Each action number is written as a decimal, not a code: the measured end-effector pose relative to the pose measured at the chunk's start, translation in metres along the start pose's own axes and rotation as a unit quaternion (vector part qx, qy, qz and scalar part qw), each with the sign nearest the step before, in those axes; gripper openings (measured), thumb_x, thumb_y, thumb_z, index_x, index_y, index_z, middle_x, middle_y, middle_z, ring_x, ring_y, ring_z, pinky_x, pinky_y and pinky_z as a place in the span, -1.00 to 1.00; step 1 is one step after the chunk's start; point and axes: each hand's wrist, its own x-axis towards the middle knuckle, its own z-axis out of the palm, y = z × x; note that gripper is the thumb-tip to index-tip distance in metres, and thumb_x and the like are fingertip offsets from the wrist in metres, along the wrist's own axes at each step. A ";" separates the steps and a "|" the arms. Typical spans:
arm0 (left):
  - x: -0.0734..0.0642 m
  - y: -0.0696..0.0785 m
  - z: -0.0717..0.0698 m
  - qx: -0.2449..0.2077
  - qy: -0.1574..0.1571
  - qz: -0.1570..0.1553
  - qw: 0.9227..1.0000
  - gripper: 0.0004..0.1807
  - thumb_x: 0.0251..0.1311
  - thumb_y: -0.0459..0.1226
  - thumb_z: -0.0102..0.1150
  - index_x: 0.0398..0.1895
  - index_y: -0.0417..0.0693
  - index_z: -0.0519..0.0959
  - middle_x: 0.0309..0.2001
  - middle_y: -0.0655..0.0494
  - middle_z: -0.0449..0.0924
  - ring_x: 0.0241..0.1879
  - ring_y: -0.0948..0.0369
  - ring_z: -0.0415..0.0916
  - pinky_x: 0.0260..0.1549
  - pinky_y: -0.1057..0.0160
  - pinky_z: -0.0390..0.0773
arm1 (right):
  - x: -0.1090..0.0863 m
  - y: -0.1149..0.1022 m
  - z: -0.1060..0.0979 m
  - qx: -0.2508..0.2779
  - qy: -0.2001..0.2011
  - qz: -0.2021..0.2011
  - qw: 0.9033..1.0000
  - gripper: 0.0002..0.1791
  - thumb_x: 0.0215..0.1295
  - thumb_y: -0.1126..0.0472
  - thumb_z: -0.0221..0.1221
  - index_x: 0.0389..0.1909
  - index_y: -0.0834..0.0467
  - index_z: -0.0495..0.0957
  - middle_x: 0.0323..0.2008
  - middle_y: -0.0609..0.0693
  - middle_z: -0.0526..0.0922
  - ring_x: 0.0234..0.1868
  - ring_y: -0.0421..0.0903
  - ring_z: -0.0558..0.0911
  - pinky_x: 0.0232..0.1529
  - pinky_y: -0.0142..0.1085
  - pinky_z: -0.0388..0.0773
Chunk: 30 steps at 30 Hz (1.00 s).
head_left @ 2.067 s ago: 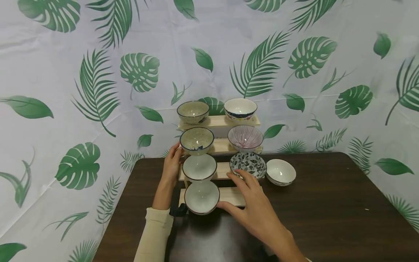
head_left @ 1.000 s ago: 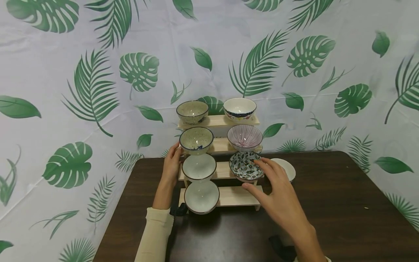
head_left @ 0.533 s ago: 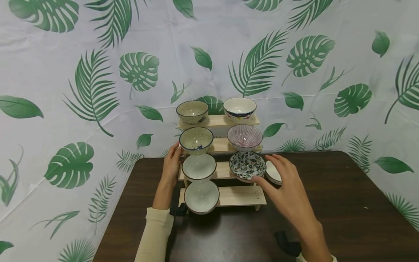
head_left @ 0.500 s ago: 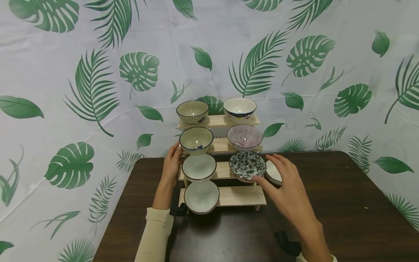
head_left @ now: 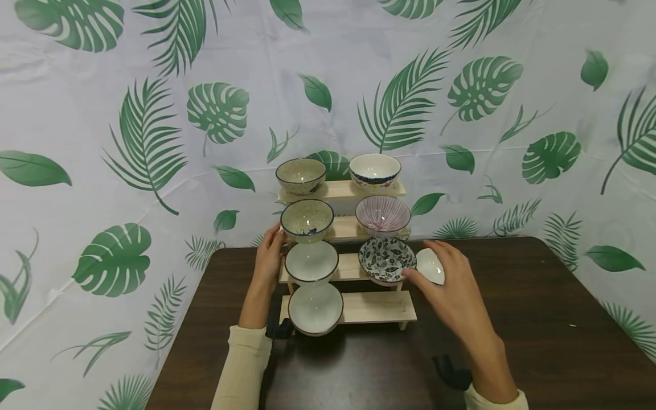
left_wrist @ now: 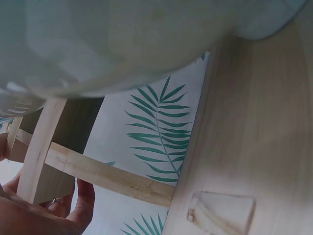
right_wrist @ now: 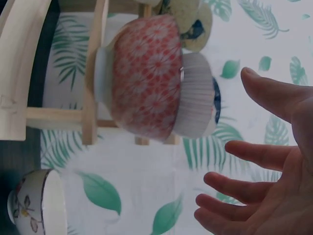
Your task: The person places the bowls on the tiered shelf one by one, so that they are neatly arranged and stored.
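Observation:
My left hand grips the left side of a tiered wooden stand. In the left wrist view its fingers curl round a wooden upright. My right hand, thumb and fingers spread, hovers to the right of a patterned bowl on the second shelf from the bottom. That bowl is black-and-white floral inside and red with pale flowers outside, as the right wrist view shows. In the right wrist view, a gap separates the right hand from the bowl.
A white bowl stands on the dark table, partly behind my right hand. Down the stand's left side sit two speckled bowls and two white bowls. Above the patterned bowl are a pink-striped bowl and a white bowl.
My right hand has moved right, from in front of the patterned bowl to beside it, then shifted slightly further. The left hand stays at the stand's side. The bowls keep their places.

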 end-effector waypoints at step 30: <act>0.000 0.000 0.000 0.000 0.003 0.003 1.000 -0.45 0.58 0.05 -0.07 0.55 0.20 0.32 0.45 0.01 0.41 0.43 0.06 0.33 0.33 -0.05 0.35 | 0.016 0.037 0.015 -0.030 -0.002 0.044 0.999 -0.21 0.41 -0.13 0.28 0.44 0.31 0.35 0.41 0.47 0.28 0.45 0.49 0.17 0.34 0.41 0.15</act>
